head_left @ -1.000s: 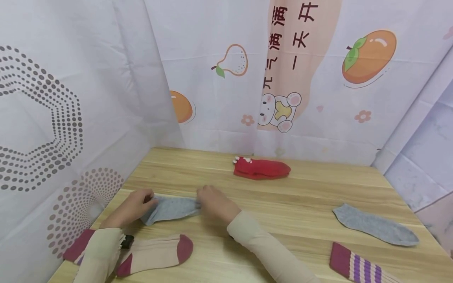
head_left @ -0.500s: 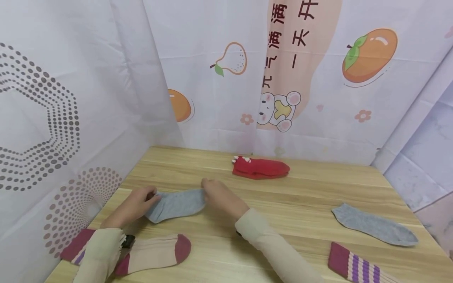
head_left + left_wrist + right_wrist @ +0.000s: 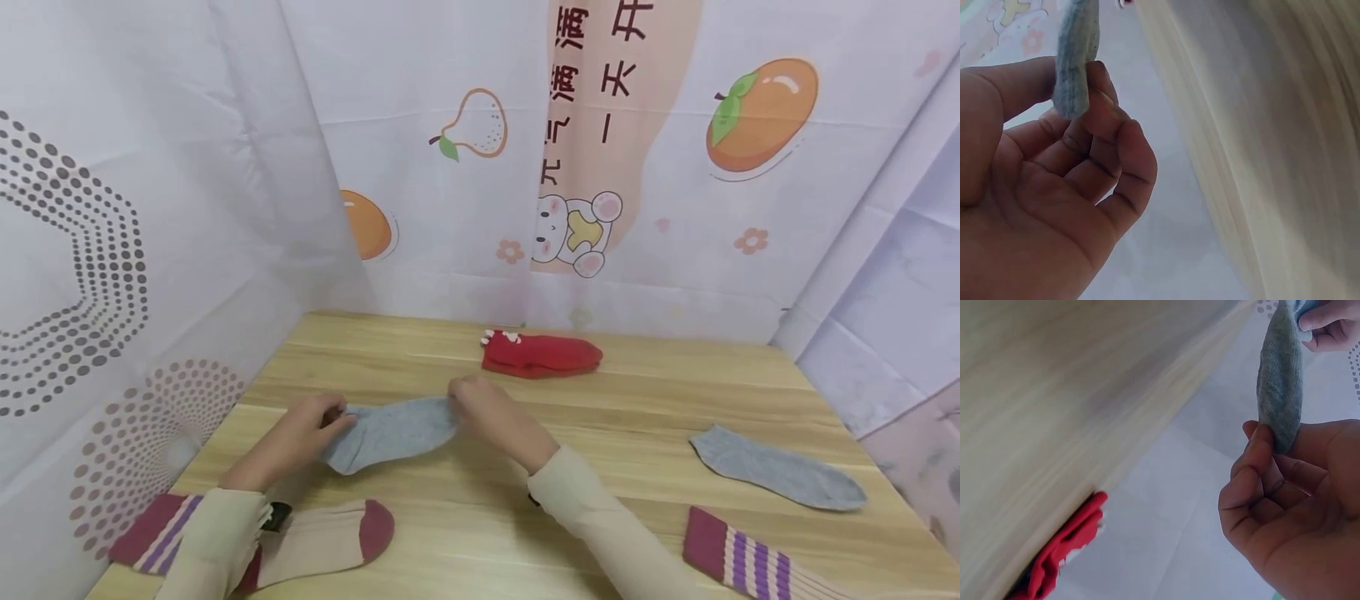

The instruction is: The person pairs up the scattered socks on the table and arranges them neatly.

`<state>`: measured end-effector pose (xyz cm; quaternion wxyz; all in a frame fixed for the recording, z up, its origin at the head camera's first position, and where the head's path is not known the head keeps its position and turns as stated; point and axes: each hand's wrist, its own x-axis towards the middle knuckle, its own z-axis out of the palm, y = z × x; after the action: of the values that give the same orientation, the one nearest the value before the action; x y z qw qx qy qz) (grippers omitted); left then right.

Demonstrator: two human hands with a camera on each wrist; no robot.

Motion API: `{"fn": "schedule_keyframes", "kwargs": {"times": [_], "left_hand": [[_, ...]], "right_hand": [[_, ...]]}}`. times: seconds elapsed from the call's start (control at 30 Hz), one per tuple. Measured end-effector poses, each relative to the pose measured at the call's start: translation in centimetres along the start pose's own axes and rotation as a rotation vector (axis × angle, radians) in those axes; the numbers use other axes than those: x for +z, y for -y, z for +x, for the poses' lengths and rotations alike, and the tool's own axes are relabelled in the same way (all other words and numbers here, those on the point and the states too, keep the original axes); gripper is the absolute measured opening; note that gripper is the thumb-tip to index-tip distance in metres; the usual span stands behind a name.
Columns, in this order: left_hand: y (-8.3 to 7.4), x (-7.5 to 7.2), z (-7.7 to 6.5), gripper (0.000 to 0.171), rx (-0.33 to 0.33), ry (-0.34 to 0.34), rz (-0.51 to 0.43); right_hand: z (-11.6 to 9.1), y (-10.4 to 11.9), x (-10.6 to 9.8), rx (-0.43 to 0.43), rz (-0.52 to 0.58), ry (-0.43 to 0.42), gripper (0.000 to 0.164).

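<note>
A light grey sock (image 3: 401, 432) is stretched between both hands over the left half of the table. My left hand (image 3: 303, 437) pinches its left end; in the left wrist view the sock's edge (image 3: 1074, 75) sits between thumb and fingertips. The other end is pinched by my right hand (image 3: 498, 417), and the right wrist view shows the grey fabric (image 3: 1280, 384) running from those fingertips toward the left hand. Below the hands lies a beige sock (image 3: 322, 540) with maroon toe and heel, its cuff part partly covered by the left forearm.
At the back of the wooden table (image 3: 600, 433) lies a folded red sock (image 3: 543, 356) with white bits. Another grey sock (image 3: 780, 468) rests on the right, and a maroon-cuffed striped sock (image 3: 750, 557) lies nearer the front edge. Printed white curtains (image 3: 420, 308) stand behind and to the left.
Both hands have lifted the grey sock and shifted slightly right, pulling it straighter. The right hand has moved up and to the right. The head view has turned a little.
</note>
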<state>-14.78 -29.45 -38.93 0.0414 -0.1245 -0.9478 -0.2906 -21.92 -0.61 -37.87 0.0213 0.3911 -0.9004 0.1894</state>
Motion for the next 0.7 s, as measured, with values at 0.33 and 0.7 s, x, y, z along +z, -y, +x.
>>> {"fn": "schedule_keyframes", "kwargs": {"times": [0.33,0.7], "left_hand": [[-2.1,1.0,0.5,0.022,0.085,0.064,-0.042],[-4.5,2.1,1.3,0.025,0.117,0.144,-0.04]], "right_hand": [[-2.9,-1.2,-1.1,0.024,-0.064,-0.037,0.012],[-6.0,-2.9,-2.0,0.02,-0.086,-0.073,0.014]]}}
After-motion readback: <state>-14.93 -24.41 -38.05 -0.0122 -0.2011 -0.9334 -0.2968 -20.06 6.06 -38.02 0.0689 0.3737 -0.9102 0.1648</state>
